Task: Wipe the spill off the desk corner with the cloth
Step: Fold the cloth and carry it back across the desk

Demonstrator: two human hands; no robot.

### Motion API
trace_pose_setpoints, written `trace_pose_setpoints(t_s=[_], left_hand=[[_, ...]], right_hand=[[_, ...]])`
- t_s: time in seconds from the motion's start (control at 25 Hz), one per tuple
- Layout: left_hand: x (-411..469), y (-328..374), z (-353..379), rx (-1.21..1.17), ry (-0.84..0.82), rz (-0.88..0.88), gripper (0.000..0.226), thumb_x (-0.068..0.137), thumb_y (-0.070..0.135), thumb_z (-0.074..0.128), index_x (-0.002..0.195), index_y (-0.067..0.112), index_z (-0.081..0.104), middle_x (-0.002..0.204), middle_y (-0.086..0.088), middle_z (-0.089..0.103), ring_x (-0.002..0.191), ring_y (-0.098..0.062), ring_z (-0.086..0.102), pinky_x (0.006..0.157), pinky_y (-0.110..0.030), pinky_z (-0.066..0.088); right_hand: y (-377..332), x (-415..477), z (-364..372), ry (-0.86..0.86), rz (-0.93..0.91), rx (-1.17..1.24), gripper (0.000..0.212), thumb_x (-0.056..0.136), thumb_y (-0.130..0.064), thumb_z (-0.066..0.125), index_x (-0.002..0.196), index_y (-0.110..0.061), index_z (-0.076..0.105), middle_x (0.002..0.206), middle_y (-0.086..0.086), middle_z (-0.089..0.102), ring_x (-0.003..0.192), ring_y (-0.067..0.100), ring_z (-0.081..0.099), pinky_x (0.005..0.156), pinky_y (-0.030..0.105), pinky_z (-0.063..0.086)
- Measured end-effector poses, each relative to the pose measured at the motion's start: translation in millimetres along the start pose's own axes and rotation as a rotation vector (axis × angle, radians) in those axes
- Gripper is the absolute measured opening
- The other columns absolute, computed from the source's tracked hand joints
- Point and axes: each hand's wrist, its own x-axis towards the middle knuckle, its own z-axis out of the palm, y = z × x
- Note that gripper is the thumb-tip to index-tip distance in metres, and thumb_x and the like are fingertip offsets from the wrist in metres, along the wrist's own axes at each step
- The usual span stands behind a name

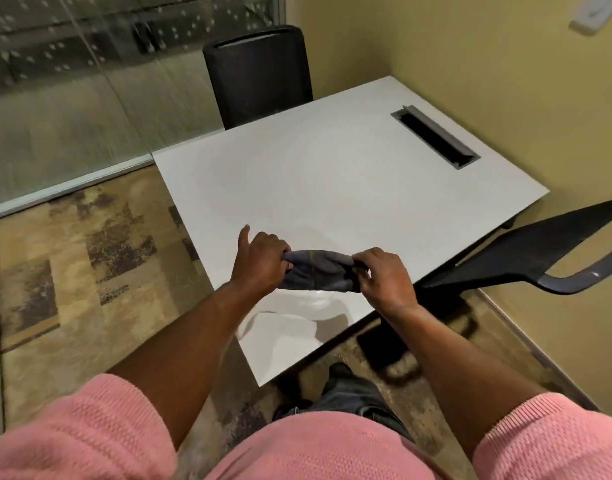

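Note:
A dark grey-blue cloth (318, 271) is stretched between both hands above the near part of the white desk (332, 174). My left hand (259, 259) grips its left end, thumb sticking up. My right hand (384, 275) pinches the right end. Below the cloth, near the desk's closest corner, a wet glossy patch (287, 327) shows as a faint sheen on the white top. The cloth hangs a little above the desk; whether it touches the surface is unclear.
A black chair (259, 71) stands at the desk's far side, another black chair (540, 258) at the right. A grey cable slot (436, 136) is set into the desk's far right. Yellow wall right, glass partition left, patterned carpet below.

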Motion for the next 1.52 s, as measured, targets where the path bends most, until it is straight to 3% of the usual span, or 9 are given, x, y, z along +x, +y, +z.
trace_pose_setpoints(t_s=[0.44,0.84,1.32,1.52], left_hand=[[95,75,-28,0.020,0.113,0.130,0.012,0.096,0.035,0.061,0.099,0.027,0.071,0.100,0.007,0.067,0.112,-0.019,0.057,0.126,-0.048,0.004],[272,248,15,0.034,0.137,0.171,0.018,0.095,0.018,0.053,0.085,0.030,0.063,0.083,0.011,0.057,0.096,-0.021,0.058,0.123,-0.050,0.009],[458,436,104,0.193,-0.099,0.287,0.040,0.086,0.009,0.052,0.114,0.028,0.072,0.109,0.001,0.070,0.111,-0.028,0.057,0.122,-0.054,0.010],[515,481,155,0.233,-0.175,0.296,0.043,0.088,0.010,0.053,0.122,0.030,0.069,0.118,0.000,0.068,0.119,-0.029,0.055,0.123,-0.055,0.011]], right_hand=[[60,59,-82,0.129,0.058,-0.057,0.019,0.095,-0.013,0.067,0.111,-0.015,0.077,0.106,0.005,0.074,0.098,0.037,0.063,0.081,0.033,0.040],[248,145,-175,0.066,0.186,-0.088,0.022,0.092,-0.019,0.062,0.110,-0.016,0.073,0.112,0.004,0.070,0.101,0.035,0.059,0.089,0.039,0.045],[468,200,-206,-0.040,0.475,-0.050,0.019,0.092,-0.018,0.060,0.107,-0.012,0.070,0.111,0.007,0.067,0.098,0.034,0.060,0.082,0.035,0.042],[528,228,-194,-0.029,0.606,-0.025,0.021,0.088,-0.013,0.061,0.106,-0.009,0.070,0.110,0.011,0.069,0.094,0.037,0.064,0.092,0.041,0.047]])
